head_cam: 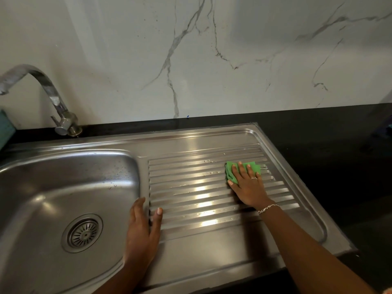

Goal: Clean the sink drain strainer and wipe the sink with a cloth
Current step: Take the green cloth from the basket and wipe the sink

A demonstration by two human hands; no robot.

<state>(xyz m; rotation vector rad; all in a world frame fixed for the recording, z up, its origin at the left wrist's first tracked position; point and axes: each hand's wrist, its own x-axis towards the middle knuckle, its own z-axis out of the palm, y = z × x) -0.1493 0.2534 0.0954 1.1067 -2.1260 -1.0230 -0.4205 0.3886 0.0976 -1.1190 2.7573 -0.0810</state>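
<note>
I see the right hand (pixel 247 184) flat on a green cloth (pixel 229 174), its grip wide, with fingers spread and pressing the cloth onto the far ribs of the steel drainboard (pixel 207 200). The left hand (pixel 144 228) rests with a loose, empty grip on the ridge between drainboard and basin, thumb on the ribs. The drain strainer (pixel 84 233) sits in the basin floor of the sink (pixel 89 145). It looks clean, though glare makes that uncertain. Droplets streak the ribs left of the cloth.
</note>
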